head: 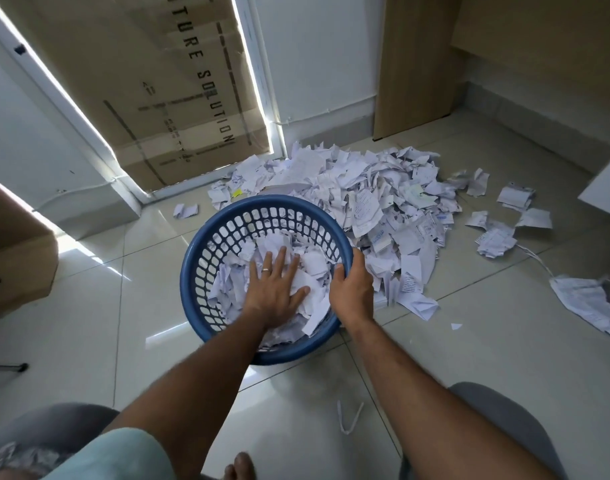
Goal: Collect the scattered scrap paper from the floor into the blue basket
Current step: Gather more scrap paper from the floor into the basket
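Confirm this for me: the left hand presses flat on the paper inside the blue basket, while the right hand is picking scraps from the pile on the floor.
Not quite. The left hand does press flat on the paper in the blue basket, but the right hand is not at the pile. The head view shows it gripping the basket's rim.

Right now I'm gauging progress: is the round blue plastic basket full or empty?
Partly full: crumpled white paper covers the round blue plastic basket's bottom, with perforated wall bare above. The left hand presses it flat.
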A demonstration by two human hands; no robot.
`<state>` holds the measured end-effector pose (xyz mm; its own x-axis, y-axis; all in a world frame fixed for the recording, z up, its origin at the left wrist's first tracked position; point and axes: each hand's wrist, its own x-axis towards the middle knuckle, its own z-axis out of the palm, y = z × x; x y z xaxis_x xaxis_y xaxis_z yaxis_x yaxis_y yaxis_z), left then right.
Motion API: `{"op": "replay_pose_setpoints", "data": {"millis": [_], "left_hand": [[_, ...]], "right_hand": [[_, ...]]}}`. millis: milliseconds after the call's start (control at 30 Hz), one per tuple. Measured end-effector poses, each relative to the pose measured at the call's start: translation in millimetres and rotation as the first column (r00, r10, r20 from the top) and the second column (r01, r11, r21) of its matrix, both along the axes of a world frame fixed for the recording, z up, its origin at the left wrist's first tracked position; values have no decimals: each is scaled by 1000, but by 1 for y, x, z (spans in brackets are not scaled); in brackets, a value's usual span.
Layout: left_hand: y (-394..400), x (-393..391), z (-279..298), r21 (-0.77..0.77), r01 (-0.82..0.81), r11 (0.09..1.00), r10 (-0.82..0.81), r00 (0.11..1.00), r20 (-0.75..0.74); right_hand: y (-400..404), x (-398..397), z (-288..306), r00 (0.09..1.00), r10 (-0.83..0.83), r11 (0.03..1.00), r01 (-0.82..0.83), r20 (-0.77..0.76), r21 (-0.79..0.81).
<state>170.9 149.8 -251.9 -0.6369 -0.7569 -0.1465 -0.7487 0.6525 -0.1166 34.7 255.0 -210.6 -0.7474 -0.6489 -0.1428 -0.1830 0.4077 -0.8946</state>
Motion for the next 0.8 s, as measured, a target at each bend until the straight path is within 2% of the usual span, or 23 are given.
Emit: {"op": "replay_pose_setpoints", "data": {"millis": [300,433,567,667,800], "left_hand": [[-16,13,42,-43,-46,998,42,995,-94],[-22,13,53,-36,-73,997,57,945,-321],[-20,-8,65,-23,1,1000,-13,859,-511],[-18,-30,71,-13,59,998,-56,813,-580],[-16,-64,68,-22,155,988,-140,812,-567]], "right_hand": [[-40,12,19,997,64,994,-68,43,85],[-59,17,14,988,124,989,-131,95,75],[-65,20,12,965,193,981,-193,177,-19],[-59,6,15,983,147,989,-146,114,-17],[-41,-33,12,995,99,995,-99,8,18]]}}
